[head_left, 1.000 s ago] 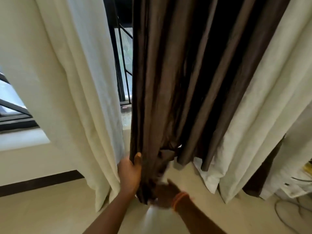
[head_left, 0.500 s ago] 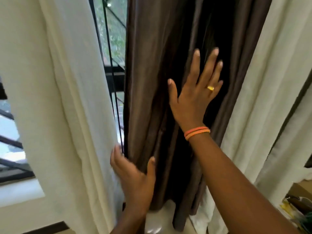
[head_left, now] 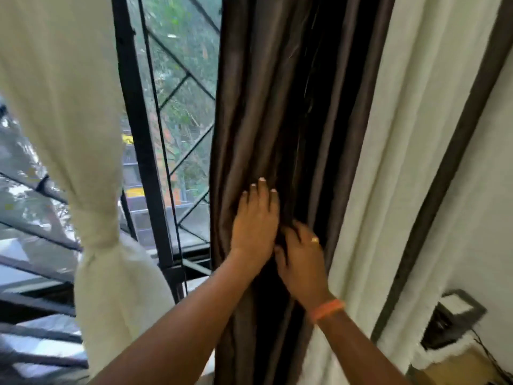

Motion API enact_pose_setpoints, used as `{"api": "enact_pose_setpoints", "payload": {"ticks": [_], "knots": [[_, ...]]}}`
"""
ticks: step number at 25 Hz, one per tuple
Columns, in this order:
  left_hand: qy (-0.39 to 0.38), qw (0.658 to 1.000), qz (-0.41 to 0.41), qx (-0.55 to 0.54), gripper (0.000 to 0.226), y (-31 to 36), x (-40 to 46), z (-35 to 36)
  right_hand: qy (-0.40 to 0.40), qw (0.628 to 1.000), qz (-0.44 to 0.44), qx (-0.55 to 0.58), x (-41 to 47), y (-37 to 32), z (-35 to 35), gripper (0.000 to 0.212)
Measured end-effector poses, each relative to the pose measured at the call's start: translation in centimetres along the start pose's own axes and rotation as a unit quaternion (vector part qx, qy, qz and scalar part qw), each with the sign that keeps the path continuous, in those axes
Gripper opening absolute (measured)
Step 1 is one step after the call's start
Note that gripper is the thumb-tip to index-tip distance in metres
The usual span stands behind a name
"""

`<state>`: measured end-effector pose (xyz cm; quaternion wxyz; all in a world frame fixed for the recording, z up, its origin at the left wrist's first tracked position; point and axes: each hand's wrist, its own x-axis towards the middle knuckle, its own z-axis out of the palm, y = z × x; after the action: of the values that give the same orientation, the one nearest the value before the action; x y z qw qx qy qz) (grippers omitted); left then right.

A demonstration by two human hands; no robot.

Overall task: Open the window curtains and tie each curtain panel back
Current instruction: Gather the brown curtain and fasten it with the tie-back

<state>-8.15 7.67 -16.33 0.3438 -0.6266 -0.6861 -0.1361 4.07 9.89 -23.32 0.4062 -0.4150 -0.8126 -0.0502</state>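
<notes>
We are pressing our left hand [head_left: 256, 222] flat, fingers straight and close together, against the brown curtain [head_left: 280, 107] hanging at centre, while our right hand [head_left: 301, 255] is curling its fingers into the folds beside it. At left, the cream curtain [head_left: 69, 107] is hanging knotted before the window grille [head_left: 177, 87].

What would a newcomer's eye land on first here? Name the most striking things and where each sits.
First, the two hands at centre: the left hand lies flat on the dark brown curtain, while the right hand, with a gold ring and orange wristband, digs its fingers into the folds. On the left, a cream curtain panel is already knotted back. Between them shows the black window grille with greenery outside.
</notes>
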Motion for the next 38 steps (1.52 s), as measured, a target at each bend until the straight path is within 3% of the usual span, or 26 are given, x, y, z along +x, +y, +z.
{"api": "enact_pose_setpoints", "payload": {"ticks": [3, 6, 8, 10, 12, 14, 16, 17, 19, 22, 23, 25, 27, 29, 31, 33, 35, 38], "knots": [[-0.111, 0.984, -0.138, 0.003, 0.064, -4.3, 3.6, -3.0, 0.181, 0.980, 0.063, -0.054, 14.6, -2.6, -11.7, 0.055], [-0.188, 0.935, -0.275, -0.119, 0.095, -7.8, 6.1, -4.6, 0.258, 0.952, 0.167, 0.006, 19.8, -1.6, -15.9, 0.082], [-0.197, 0.890, -0.321, -0.258, 0.110, -7.8, 7.2, -5.7, 0.239, 0.947, 0.172, 0.125, 18.8, -1.4, -15.0, 0.088], [-0.071, 0.882, -0.265, -0.384, 0.104, -5.7, 7.6, -7.0, 0.186, 0.945, 0.168, 0.211, 16.9, -3.1, -13.2, 0.075], [0.055, 0.857, -0.160, -0.487, 0.091, -3.5, 7.6, -8.8, 0.141, 0.939, 0.179, 0.256, 15.2, -5.4, -11.5, 0.048], [0.061, 0.804, -0.148, -0.573, 0.080, -3.0, 8.8, -9.6, 0.115, 0.937, 0.172, 0.282, 14.9, -6.5, -10.5, 0.023], [0.038, 0.739, -0.180, -0.648, 0.050, -4.3, 10.8, -9.5, 0.066, 0.956, 0.138, 0.250, 15.7, -5.9, -10.8, 0.013], [0.043, 0.728, -0.179, -0.661, 0.034, -5.3, 11.3, -9.3, 0.057, 0.968, 0.125, 0.210, 16.0, -5.2, -11.3, 0.009], [0.073, 0.741, -0.186, -0.641, 0.028, -7.7, 11.5, -8.9, 0.099, 0.971, 0.154, 0.151, 16.3, -2.4, -12.6, 0.013], [0.116, 0.808, -0.276, -0.507, 0.028, -11.6, 11.0, -8.4, 0.179, 0.947, 0.234, 0.130, 14.7, 1.0, -14.4, 0.025], [0.106, 0.831, -0.298, -0.458, 0.025, -12.2, 10.9, -8.5, 0.166, 0.945, 0.241, 0.144, 14.1, 0.7, -14.4, 0.024], [0.088, 0.846, -0.332, -0.408, 0.025, -11.4, 10.3, -9.6, 0.062, 0.937, 0.228, 0.258, 13.1, -1.5, -13.9, 0.017], [0.161, 0.838, -0.333, -0.401, 0.037, -8.8, 9.2, -11.3, -0.111, 0.861, 0.208, 0.451, 12.5, -4.3, -13.9, 0.029], [0.220, 0.817, -0.251, -0.471, 0.045, -5.6, 7.4, -13.0, -0.137, 0.801, 0.221, 0.539, 12.8, -5.3, -14.3, 0.045], [0.110, 0.786, -0.215, -0.569, 0.062, -3.3, 6.8, -14.0, -0.061, 0.813, 0.264, 0.515, 13.9, -4.6, -13.9, 0.048], [0.014, 0.790, -0.222, -0.571, 0.054, -2.6, 7.4, -13.4, -0.087, 0.824, 0.248, 0.502, 14.3, -4.1, -13.3, 0.062], [0.040, 0.773, -0.249, -0.582, 0.024, -3.3, 8.0, -12.8, -0.128, 0.819, 0.215, 0.516, 14.3, -4.6, -12.6, 0.052], [0.040, 0.718, -0.297, -0.628, 0.025, -5.3, 7.4, -12.6, -0.038, 0.876, 0.182, 0.446, 14.3, -4.4, -13.0, 0.038]]}}
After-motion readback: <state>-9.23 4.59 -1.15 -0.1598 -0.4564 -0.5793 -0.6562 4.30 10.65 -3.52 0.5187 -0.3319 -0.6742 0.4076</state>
